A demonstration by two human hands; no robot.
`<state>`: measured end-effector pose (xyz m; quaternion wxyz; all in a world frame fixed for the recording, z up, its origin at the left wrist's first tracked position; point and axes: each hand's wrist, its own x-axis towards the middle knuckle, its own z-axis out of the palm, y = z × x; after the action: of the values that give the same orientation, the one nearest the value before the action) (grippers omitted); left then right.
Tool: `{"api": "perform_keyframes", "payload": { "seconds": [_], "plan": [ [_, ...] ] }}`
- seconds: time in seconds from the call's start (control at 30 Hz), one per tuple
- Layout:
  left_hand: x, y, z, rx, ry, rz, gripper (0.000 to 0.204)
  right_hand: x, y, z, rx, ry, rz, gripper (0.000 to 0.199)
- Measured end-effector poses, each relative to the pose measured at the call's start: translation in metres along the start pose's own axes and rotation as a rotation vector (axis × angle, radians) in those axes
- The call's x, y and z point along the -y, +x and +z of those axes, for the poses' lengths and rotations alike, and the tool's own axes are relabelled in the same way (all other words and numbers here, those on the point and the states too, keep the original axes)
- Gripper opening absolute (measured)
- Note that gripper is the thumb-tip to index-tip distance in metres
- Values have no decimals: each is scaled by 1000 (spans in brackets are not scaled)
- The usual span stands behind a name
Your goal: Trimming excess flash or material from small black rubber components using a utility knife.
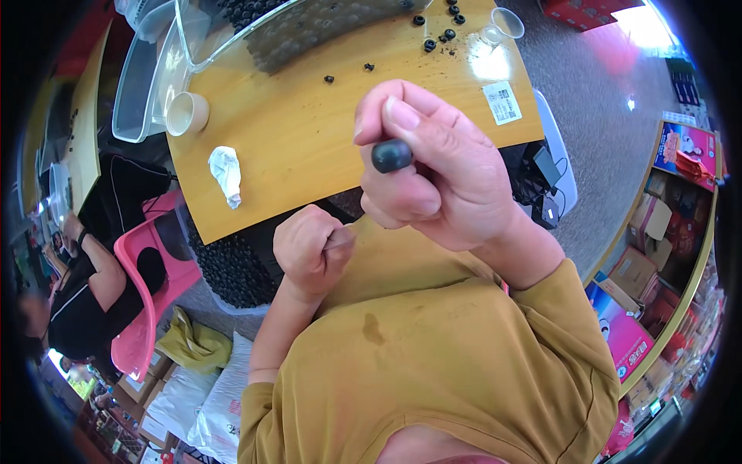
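Note:
My right hand (440,166) is raised over the table's near edge, its thumb and fingers closed around a small black rounded piece (392,156). The piece has a smooth, blunt end facing out; its other end is hidden in the fingers. Lower and to the left, my left hand (313,249) is curled into a fist in front of my chest. Whatever it may hold is hidden by the fingers. Several small black ring-like pieces (430,46) lie loose on the wooden table (286,147). Many more black pieces fill a clear plastic bin (267,42) at the far side.
On the table are a paper cup (187,114), a crumpled white tissue (225,176), a clear cup (504,28) and a printed label (502,103). Below its left edge stands a tub of black pieces (232,271). Another person (93,271) sits left on a pink chair (139,309).

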<state>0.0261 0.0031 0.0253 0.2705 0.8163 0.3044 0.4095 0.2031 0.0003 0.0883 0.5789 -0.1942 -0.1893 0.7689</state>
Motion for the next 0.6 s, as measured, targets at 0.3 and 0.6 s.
{"api": "perform_keyframes", "payload": {
  "seconds": [0.3,0.6],
  "plan": [
    [1,-2,-3,-29,-19,-31,15,-4,1,7,-3,-46,7,25],
    [-2,-12,-2,58,-87,3,23,68,98,-1,-132,-1119,-614,28]
  ]
}}
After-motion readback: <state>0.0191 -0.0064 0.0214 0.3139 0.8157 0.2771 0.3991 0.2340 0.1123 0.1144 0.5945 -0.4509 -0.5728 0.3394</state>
